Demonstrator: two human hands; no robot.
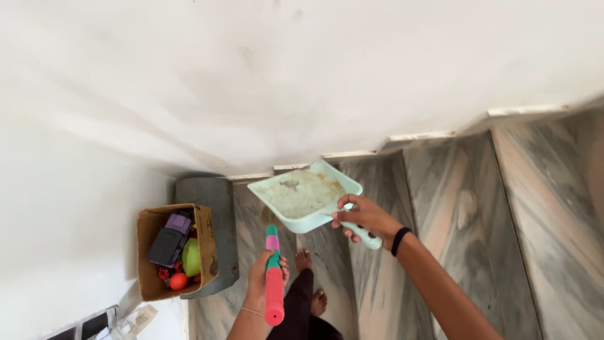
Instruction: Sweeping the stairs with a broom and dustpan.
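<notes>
Head view looking down a marble staircase (pixel 503 208) beside a white wall (pixel 251 75).

Right hand (pixel 365 219) is closed around the handle of a pale mint dustpan (pixel 305 196), fingers wrapped over the handle where it joins the pan. A black band (pixel 399 240) sits on that wrist. The dustpan is held up in the air, near frame centre, tilted, with its open mouth toward 11 o'clock. Inside it: a film of brownish dust and dirt smears across the floor of the pan, with a darker clump toward the back at 10 o'clock. No bigger bits can be made out.

Left hand (pixel 264 277) is at 6 o'clock from the dustpan, fist closed on a stick handle (pixel 274 280) coloured pink and green, pink end pointing down toward the camera. Its top end runs up under the dustpan's edge; the head of the tool is hidden. A thin bracelet (pixel 253 311) is on the left wrist.

Bare feet (pixel 309 280) stand on a step just right of the left hand.

At 9 o'clock from the hands, an open cardboard box (pixel 148 252) sits on a grey landing (pixel 217 220) against the wall. It holds a dark grey boxy item (pixel 166 247), a purple piece (pixel 179 222), a lime green rounded thing (pixel 191 257), an orange ball (pixel 178 281) and small red bits, all jumbled and touching.

At 7 o'clock, lower left corner, some light-coloured items (pixel 135 321), too cut off to tell.
</notes>
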